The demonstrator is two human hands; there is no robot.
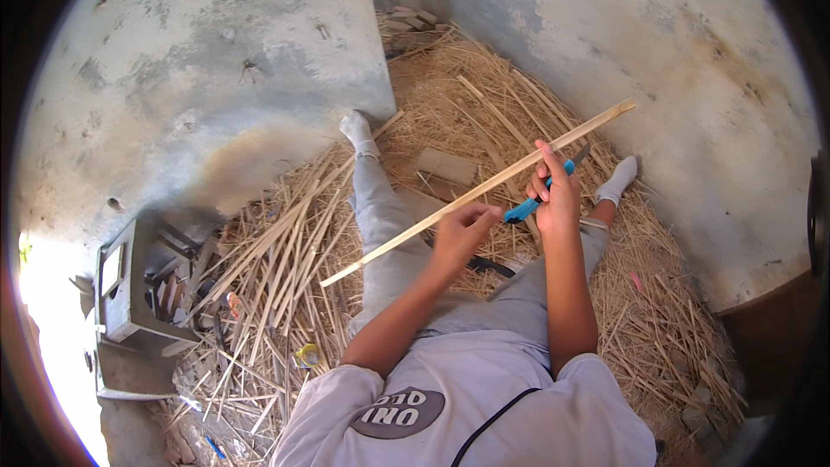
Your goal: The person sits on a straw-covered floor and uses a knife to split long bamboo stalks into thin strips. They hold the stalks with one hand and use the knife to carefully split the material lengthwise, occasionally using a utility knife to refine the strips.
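A long, pale wooden strip (398,242) slants across in front of me, its far right end raised. My right hand (558,195) is closed round the blue handle of a knife (524,210); its dark blade (581,155) points up and away to the right. The right index finger reaches up against the strip. My left hand (458,242) lies against the strip's near side, close to the handle's lower end. Its thumb and fingertips are pinched together, and what they hold is not plain.
Shavings and split strips (294,268) cover the floor around my outstretched legs (380,199). A flat board (445,167) lies between my feet. A grey box-like frame (138,294) stands at left. Stained walls (259,60) rise on both sides. A yellow item (306,355) lies near my left elbow.
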